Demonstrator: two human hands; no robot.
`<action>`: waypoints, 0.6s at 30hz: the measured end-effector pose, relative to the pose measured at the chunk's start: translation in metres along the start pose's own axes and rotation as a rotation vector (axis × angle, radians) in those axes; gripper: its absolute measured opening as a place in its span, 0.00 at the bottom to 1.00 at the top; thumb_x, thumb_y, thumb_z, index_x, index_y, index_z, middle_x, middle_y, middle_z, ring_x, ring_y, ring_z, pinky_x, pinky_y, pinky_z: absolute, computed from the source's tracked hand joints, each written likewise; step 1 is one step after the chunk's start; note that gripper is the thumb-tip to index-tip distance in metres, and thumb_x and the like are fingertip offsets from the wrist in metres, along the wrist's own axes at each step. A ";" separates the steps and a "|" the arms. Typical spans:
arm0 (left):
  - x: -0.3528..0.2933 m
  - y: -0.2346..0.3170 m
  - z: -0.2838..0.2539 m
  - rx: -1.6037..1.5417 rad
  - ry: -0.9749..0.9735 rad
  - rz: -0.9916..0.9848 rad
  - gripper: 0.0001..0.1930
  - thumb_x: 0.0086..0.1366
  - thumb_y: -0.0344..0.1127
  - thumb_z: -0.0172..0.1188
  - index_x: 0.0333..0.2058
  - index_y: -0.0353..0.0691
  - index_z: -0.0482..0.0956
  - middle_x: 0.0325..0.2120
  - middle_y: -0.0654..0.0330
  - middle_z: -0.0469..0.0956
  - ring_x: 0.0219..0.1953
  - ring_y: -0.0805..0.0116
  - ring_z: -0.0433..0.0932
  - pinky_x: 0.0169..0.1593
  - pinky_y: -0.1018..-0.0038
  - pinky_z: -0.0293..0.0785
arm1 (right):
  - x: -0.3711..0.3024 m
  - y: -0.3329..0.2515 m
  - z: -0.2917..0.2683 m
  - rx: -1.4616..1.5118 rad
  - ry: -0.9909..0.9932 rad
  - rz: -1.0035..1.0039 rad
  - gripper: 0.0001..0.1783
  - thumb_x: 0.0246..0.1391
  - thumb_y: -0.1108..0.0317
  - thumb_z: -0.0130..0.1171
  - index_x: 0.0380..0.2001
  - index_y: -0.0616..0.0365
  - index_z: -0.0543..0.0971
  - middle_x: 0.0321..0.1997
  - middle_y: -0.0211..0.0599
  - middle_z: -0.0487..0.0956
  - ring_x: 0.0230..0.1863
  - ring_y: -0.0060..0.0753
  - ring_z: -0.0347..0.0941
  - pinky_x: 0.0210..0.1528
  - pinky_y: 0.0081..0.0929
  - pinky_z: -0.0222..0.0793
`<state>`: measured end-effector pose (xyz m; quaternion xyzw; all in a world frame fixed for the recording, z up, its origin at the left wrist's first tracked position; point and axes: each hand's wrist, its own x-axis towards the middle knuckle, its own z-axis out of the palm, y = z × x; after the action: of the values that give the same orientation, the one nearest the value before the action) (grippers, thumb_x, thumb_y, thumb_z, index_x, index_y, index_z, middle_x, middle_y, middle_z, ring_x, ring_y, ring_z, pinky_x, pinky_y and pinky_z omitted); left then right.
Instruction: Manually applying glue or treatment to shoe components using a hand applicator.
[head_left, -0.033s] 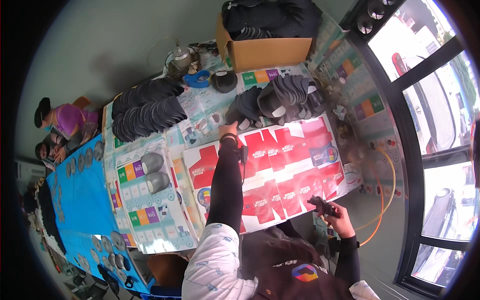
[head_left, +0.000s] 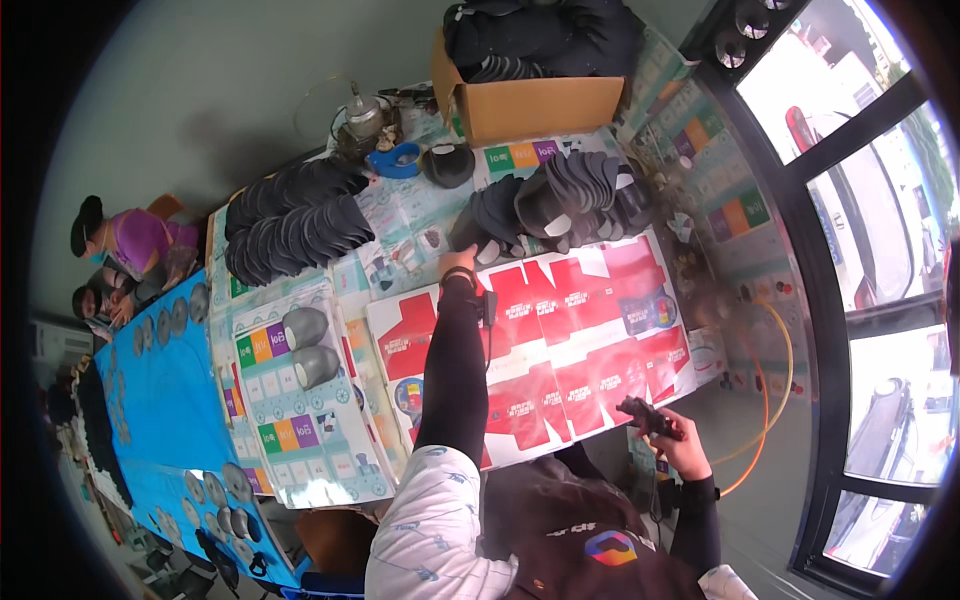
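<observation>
My left arm reaches forward over the table, and my left hand (head_left: 458, 261) is at the near left edge of a pile of dark curved shells (head_left: 575, 190). Its fingers close on the rim of one dark curved shell (head_left: 468, 236); the shell partly hides them. At the table's right front edge, my right hand (head_left: 685, 448) grips a dark, grimy spray gun (head_left: 650, 415) whose front end points left over the table. Under the two hands lies a sheet of red and white printed cardboard (head_left: 530, 375).
Two rows of dark shells (head_left: 300, 235) lie at the back left; two grey shells (head_left: 316, 367) rest on printed sheets. Behind are a metal pot (head_left: 364, 115), a blue tape dispenser (head_left: 395, 160) and a filled carton (head_left: 540, 108). Hoses (head_left: 768, 400) hang right. People (head_left: 140, 240) sit by a blue table (head_left: 170, 380).
</observation>
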<state>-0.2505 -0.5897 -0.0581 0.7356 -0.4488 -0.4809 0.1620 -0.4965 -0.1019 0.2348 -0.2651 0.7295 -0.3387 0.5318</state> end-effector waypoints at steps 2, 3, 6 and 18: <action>0.011 -0.017 -0.021 -0.054 0.086 -0.041 0.35 0.56 0.53 0.71 0.51 0.26 0.77 0.50 0.37 0.79 0.49 0.46 0.81 0.51 0.59 0.76 | 0.006 0.011 -0.004 0.005 -0.024 -0.045 0.21 0.47 0.82 0.57 0.47 0.63 0.81 0.32 0.29 0.82 0.25 0.14 0.70 0.25 0.18 0.65; 0.002 -0.020 -0.024 -0.055 0.142 0.010 0.32 0.56 0.51 0.71 0.49 0.28 0.77 0.47 0.40 0.79 0.47 0.45 0.81 0.50 0.57 0.76 | 0.012 0.023 -0.010 -0.015 -0.035 -0.062 0.19 0.49 0.82 0.59 0.47 0.63 0.81 0.32 0.27 0.81 0.27 0.13 0.70 0.26 0.17 0.65; -0.042 -0.033 -0.033 -0.156 0.497 0.165 0.22 0.58 0.43 0.70 0.45 0.36 0.75 0.37 0.47 0.80 0.43 0.45 0.80 0.46 0.53 0.74 | 0.020 0.005 -0.017 0.091 -0.134 -0.073 0.27 0.49 0.80 0.59 0.56 0.66 0.78 0.47 0.34 0.83 0.37 0.18 0.74 0.36 0.19 0.71; -0.347 -0.160 -0.053 0.098 -0.440 0.586 0.16 0.58 0.42 0.71 0.42 0.40 0.85 0.40 0.56 0.85 0.47 0.60 0.82 0.53 0.67 0.74 | 0.091 -0.008 -0.081 0.123 -0.310 -0.200 0.19 0.39 0.79 0.48 0.38 0.67 0.79 0.33 0.38 0.83 0.34 0.31 0.78 0.36 0.22 0.68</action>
<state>-0.1713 -0.2300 0.0557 0.4619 -0.6869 -0.5386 0.1569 -0.6006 -0.1578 0.2035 -0.3521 0.5867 -0.3888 0.6169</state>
